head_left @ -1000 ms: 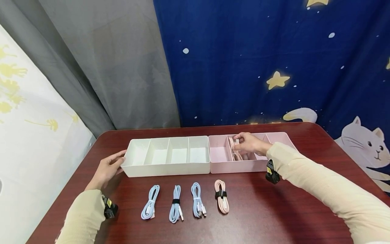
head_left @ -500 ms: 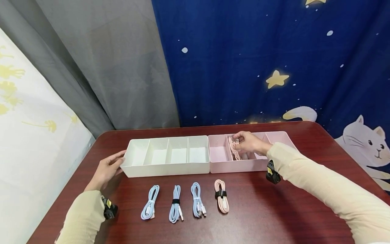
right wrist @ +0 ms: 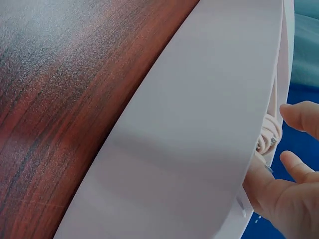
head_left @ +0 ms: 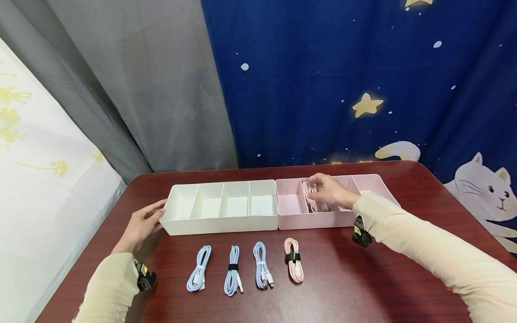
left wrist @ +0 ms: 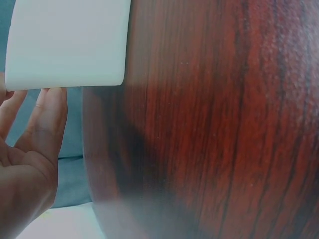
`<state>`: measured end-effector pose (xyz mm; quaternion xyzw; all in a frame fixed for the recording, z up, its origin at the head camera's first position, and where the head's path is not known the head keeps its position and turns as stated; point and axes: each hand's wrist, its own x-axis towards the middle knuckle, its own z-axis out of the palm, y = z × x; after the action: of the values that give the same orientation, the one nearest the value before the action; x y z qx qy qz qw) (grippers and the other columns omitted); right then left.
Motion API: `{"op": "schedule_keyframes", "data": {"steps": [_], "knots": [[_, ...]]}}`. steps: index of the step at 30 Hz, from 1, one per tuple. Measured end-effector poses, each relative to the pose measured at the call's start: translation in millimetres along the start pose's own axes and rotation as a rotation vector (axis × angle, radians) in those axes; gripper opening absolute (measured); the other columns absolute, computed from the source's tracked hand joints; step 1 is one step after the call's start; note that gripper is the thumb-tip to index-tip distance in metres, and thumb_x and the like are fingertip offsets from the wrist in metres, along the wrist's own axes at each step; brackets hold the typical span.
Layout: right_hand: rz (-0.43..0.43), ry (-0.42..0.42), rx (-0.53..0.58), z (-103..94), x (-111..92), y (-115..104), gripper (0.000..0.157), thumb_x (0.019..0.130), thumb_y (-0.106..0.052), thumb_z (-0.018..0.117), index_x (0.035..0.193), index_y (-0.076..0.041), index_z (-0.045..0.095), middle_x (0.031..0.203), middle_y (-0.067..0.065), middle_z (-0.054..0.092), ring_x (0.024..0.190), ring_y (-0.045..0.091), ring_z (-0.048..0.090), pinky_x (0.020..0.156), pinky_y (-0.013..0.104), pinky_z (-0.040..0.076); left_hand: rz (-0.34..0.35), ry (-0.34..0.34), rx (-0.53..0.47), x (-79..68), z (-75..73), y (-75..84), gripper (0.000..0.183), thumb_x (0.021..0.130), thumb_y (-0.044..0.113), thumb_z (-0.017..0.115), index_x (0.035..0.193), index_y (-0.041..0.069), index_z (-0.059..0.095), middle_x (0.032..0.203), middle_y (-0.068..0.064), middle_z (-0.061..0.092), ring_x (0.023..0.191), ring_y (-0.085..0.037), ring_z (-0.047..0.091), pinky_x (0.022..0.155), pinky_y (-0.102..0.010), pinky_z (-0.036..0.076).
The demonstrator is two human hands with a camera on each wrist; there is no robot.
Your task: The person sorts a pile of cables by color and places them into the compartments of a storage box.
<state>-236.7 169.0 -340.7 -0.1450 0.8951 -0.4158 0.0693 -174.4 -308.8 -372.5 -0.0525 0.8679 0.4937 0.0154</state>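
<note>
My left hand (head_left: pixel 139 226) rests at the left end of a white divided box (head_left: pixel 222 224), its fingertips touching the end wall. In the left wrist view, extended fingers (left wrist: pixel 47 117) meet that wall (left wrist: pixel 67 45). My right hand (head_left: pixel 332 190) reaches into the second compartment from the left of a pink divided box (head_left: pixel 315 220). A coiled pink cable (head_left: pixel 310 199) lies there along the divider, partly behind the fingers. In the right wrist view, the thumb and fingertips stand apart beside the coiled cable (right wrist: pixel 269 134); the lower fingers dip behind the box wall (right wrist: pixel 199 109).
On the dark red wooden table (head_left: pixel 363 278), in front of the boxes, lie a blue cable (head_left: pixel 199 268), a blue cable with a black strap (head_left: pixel 232 271), another blue cable (head_left: pixel 261 264) and a pink cable with a black strap (head_left: pixel 293 260). Curtains (head_left: pixel 303 89) hang behind.
In the pink box, the coiled cable and my right hand's fingers shift slightly to the left. My left hand stays at the white box's end, and the cables on the table stay put.
</note>
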Motion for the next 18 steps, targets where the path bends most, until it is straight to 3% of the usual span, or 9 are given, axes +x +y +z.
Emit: {"op": "schedule_keyframes", "data": {"steps": [10,18], "knots": [[0.02,0.036,0.071,-11.4,-0.9,-2.2,0.046,0.078,0.0,0.061,0.119,0.008,0.042,0.116,0.031,0.044,0.105,0.042,0.047,0.077,0.039,0.049,0.007,0.004,-0.003,-0.9,0.5,0.5,0.052,0.093,0.035,0.042,0.138,0.009,0.033,0.126,-0.023,0.042,0.086,0.004,0.051,0.076,-0.023,0.049],[0.029,0.032,0.105,-16.8,-5.6,-0.1,0.045,0.079,0.0,0.059,0.121,0.007,0.042,0.12,0.031,0.041,0.108,0.042,0.045,0.079,0.039,0.048,-0.017,0.021,-0.003,-0.5,2.2,-1.3,0.054,0.092,0.037,0.044,0.137,0.01,0.035,0.127,-0.02,0.043,0.092,-0.005,0.052,0.075,-0.023,0.049]]}}
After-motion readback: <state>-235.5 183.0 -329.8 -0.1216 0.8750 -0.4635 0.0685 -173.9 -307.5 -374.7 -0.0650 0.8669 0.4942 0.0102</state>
